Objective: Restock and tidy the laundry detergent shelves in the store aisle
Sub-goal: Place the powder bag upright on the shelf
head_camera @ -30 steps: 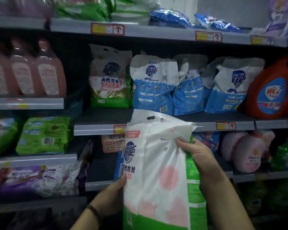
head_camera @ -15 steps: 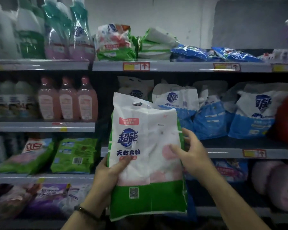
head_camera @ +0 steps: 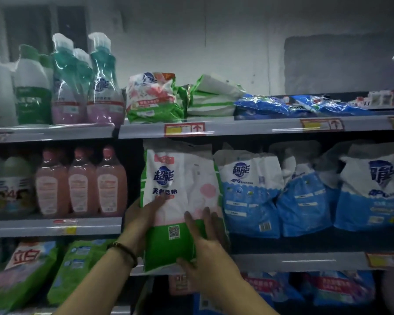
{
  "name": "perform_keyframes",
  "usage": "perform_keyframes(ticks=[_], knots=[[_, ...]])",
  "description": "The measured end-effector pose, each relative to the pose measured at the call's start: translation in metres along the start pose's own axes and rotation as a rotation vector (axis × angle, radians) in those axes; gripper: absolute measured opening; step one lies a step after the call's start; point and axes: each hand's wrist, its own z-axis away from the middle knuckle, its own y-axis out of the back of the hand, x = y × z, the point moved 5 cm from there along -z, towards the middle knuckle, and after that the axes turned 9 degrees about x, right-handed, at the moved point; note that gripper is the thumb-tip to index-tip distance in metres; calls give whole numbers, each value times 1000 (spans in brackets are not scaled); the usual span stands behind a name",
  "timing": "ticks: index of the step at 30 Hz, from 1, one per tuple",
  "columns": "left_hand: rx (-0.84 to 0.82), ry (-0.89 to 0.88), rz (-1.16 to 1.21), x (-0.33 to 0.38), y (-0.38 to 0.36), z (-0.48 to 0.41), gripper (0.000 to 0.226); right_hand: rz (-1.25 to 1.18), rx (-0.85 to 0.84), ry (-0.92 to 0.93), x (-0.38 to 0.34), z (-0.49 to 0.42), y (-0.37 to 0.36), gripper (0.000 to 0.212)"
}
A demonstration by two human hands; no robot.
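A white, pink and green detergent powder bag (head_camera: 180, 178) stands upright at the left end of the middle shelf (head_camera: 305, 261), just under the top shelf's edge. My left hand (head_camera: 141, 221) grips the bag's left side, thumb across the front. My right hand (head_camera: 209, 246) holds the lower right corner, with fingers spread on the front and the thumb under the bottom. The bag's right edge touches a blue and white detergent bag (head_camera: 250, 196). A similar bag behind it is mostly hidden.
More blue bags (head_camera: 369, 194) fill the shelf to the right. Pink bottles (head_camera: 80, 185) stand on the left section. The top shelf (head_camera: 259, 127) carries wrapped bottles (head_camera: 100, 87) and flat-lying bags (head_camera: 152, 98). Green bags (head_camera: 77, 269) lie lower left.
Both hands have lifted the bag up and forward from chest height to the middle shelf. My right hand slid from the bag's upper side down to its lower right corner.
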Motion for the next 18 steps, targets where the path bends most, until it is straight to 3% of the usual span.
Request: perform_keyframes(ticks=[3,6,9,12,15,18], knots=[[-84,-101,53,11,-17,-30,33,22,11,-17,1,-34,-6,93],[-29,-328,-46,13,-29,-69,33,-1,94,22,8,-63,-17,85],[155,-541,-338,-7,-30,-103,59,-1,-13,11,28,-77,-45,80],[208,-730,-789,-52,-39,-101,91,1,-174,-19,42,-83,-68,93],[103,-1054,-1180,-94,-56,-76,81,-36,-252,-23,44,-94,-69,106],[-27,-1084,-1324,-122,-58,-80,78,-85,-320,16,48,-97,-61,110]])
